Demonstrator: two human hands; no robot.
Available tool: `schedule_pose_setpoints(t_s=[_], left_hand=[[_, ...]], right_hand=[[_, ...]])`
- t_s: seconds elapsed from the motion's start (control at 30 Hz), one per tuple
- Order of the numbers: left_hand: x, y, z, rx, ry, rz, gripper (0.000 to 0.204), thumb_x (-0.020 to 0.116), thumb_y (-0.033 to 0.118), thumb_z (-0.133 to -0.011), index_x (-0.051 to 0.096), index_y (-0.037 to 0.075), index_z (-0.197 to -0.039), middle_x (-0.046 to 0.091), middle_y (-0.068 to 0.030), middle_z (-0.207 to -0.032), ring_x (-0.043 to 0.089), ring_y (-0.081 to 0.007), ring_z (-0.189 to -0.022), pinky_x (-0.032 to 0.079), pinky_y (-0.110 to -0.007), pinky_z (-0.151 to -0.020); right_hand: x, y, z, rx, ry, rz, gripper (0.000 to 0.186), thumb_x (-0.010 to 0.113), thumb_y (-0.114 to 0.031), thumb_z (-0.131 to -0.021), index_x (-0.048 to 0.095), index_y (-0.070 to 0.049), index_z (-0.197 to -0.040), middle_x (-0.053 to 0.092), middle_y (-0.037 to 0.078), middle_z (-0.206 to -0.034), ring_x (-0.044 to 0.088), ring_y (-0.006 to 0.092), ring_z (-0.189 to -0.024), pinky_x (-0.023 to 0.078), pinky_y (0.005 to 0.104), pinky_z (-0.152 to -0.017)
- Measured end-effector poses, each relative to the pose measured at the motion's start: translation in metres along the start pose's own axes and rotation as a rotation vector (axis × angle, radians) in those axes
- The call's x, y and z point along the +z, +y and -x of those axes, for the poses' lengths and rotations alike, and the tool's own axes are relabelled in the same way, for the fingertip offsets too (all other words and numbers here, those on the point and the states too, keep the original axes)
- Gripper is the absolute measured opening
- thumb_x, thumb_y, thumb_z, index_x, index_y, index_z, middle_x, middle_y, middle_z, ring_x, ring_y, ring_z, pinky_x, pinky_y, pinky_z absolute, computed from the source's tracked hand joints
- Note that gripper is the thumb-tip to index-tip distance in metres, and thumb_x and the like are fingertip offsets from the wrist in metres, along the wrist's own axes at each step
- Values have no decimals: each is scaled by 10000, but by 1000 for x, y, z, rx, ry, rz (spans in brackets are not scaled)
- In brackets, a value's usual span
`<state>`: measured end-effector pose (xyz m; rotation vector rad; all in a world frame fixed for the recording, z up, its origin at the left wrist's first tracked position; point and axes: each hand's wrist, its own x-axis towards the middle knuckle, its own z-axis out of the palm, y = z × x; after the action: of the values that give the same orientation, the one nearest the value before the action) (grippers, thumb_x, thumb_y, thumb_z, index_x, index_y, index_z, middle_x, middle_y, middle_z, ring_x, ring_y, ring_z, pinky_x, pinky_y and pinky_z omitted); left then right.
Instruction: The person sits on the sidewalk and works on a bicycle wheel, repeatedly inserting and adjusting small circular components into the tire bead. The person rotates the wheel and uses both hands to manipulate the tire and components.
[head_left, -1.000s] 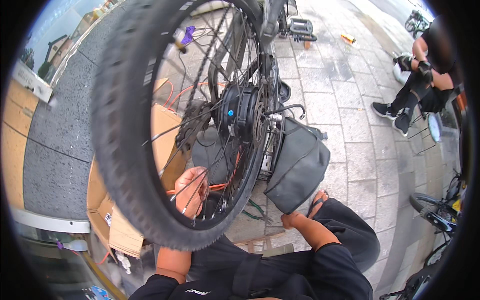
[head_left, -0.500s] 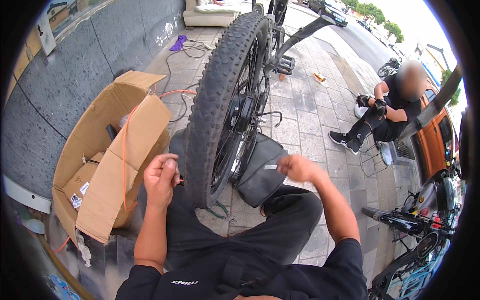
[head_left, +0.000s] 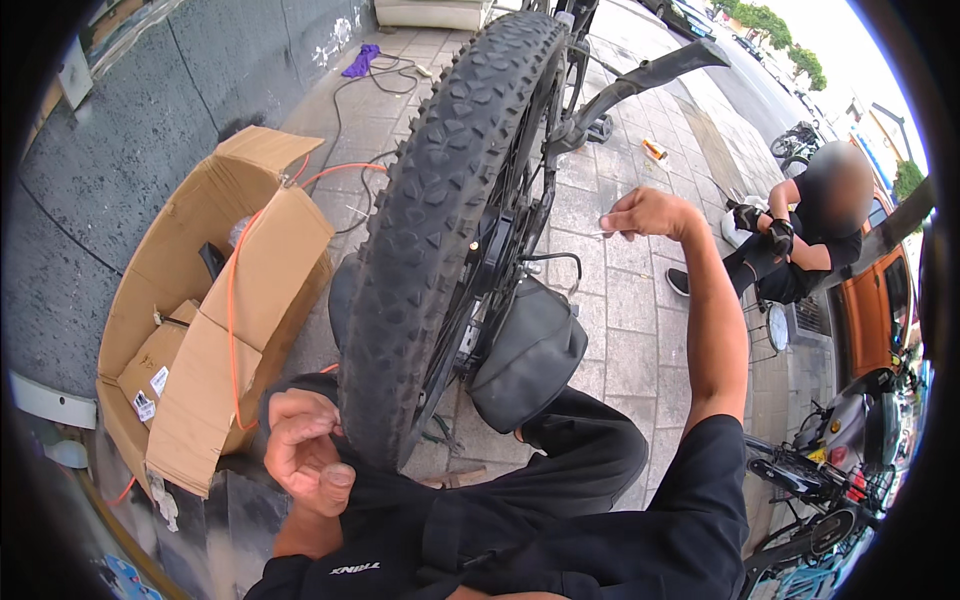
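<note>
A bicycle wheel with a knobby black tyre [head_left: 430, 190] stands upright in front of me, its frame and crank on the far side. Close against the tyre's lower left edge is my left hand [head_left: 305, 450], its fingers curled and the thumb a little apart; what they hold, if anything, is hidden. My right hand [head_left: 650, 215] is raised over the pavement to the right of the wheel, clear of the bicycle. Its thumb and fingers are pinched, with a tiny pale bit at the tips that I cannot make out. A dark grey bag [head_left: 530, 350] sits beside the wheel by my leg.
An open cardboard box [head_left: 270, 290] with an orange hose [head_left: 233, 330] across it stands at the left by the wall. A person [head_left: 800, 220] in dark gloves sits at the right. Parked bikes [head_left: 830, 500], a small orange-and-white object [head_left: 655, 150] and a purple cloth [head_left: 361, 60] lie around.
My right hand has moved up and away from beside the wheel. The left hand has come lower and nearer to me. My view has shifted, so the wheel looks larger and tilted.
</note>
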<state>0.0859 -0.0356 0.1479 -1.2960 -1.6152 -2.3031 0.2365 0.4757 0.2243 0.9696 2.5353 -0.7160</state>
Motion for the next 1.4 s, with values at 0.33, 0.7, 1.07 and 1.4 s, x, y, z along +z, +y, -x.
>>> schedule_pose_setpoints(t_s=[0.33,0.7,1.07,1.4], left_hand=[[3,-9,-10,40,-71,16,554,885,325,-781,555,32,-1115,524,-132,-1000,531,-219,-849,445,-336,-784],[3,-5,-5,-94,-72,122,554,885,298,-802,508,75,-1142,482,-112,-1023,490,-199,-863,433,-326,-798],[9,-3,-11,-96,-95,169,550,894,283,-798,514,109,-1157,478,-91,-1031,484,-189,-874,430,-336,-823],[12,-4,-11,-94,-68,178,549,891,285,-798,519,101,-1157,483,-96,-1024,502,-193,-872,448,-338,-825]], right_hand=[[-29,-23,-63,-116,490,-387,379,624,-410,-1019,786,-69,-988,571,-29,-799,464,105,-716,397,280,-667],[-42,-51,-137,-283,802,-160,337,700,-331,-877,762,-16,-980,741,207,-972,703,369,-1000,541,445,-891],[-44,-48,-155,-232,828,-148,414,734,-366,-865,773,-9,-1070,759,161,-925,712,223,-857,551,376,-830],[-50,-38,-170,-250,844,-200,384,731,-328,-871,775,13,-1039,761,147,-869,707,200,-800,556,355,-808]])
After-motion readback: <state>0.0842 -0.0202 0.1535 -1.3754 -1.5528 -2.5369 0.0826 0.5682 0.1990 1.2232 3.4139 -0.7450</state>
